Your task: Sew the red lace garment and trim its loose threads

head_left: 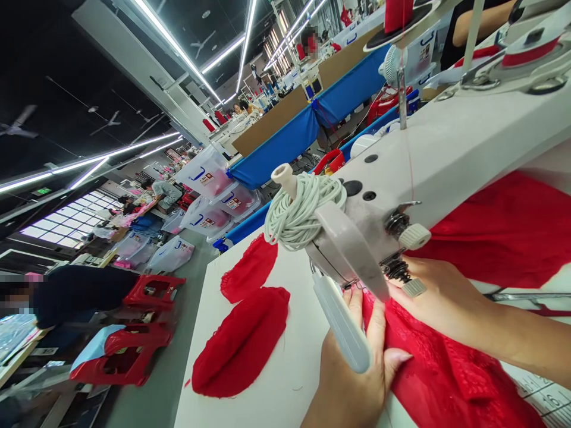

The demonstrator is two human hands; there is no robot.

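Observation:
Red lace fabric (446, 368) lies under the head of a white sewing machine (473, 125) and spreads toward the lower right. My left hand (352, 362) rests flat on the fabric's edge close to the needle area, fingers stretched forward and thumb apart. A grey lever (343, 324) covers part of it. My right hand (432, 291) is on the fabric at the other side of the machine head, its fingertips hidden behind the tension knobs (414, 238). Two red cup-shaped fabric pieces, a larger one (243, 342) and a smaller one (252, 267), lie left of the machine.
A coiled pale cord (298, 208) hangs on the machine head. More red fabric (508, 232) lies behind the arm. Red stools (134, 351), clear plastic bins (205, 172) and a seated person (84, 291) are beyond the white tabletop (263, 395).

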